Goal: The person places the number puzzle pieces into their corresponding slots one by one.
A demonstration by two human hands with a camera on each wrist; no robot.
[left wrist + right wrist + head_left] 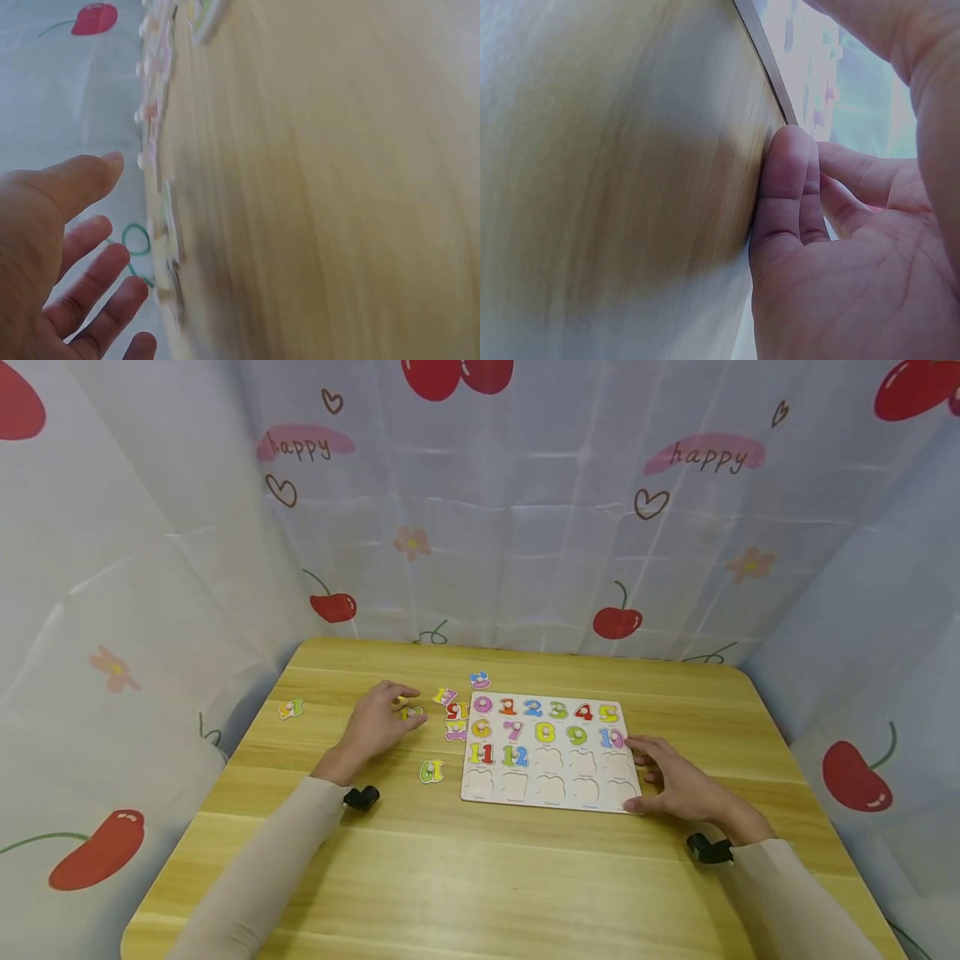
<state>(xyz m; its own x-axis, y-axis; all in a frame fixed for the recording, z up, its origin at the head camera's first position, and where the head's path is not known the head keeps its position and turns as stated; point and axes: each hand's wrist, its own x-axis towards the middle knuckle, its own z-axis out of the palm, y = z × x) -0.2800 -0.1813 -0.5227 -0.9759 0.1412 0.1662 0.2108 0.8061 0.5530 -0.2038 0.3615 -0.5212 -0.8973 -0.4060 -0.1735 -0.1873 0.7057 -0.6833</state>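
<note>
A white number puzzle board [525,796] lies on the wooden table. Knobbed number pieces 0 through 12 fill its upper slots; the rest are bare outlines. At its right side, my right hand [675,785] holds the board, thumb on the near corner and fingers along the edge. In the right wrist view the fingers [784,172] meet the board's edge close to the tabletop. My left hand [375,722] reaches over yellowish number pieces [410,713] left of the board, partly hiding them. Its fingers [105,285] are spread and loosely bent, with nothing between them.
Loose number pieces [455,731] cluster at the board's left edge, one piece [480,680] just behind it. A green-and-yellow 19 [432,771] lies nearer me. Another piece [291,708] sits far left. A cherry-print curtain [480,568] surrounds the table [480,877].
</note>
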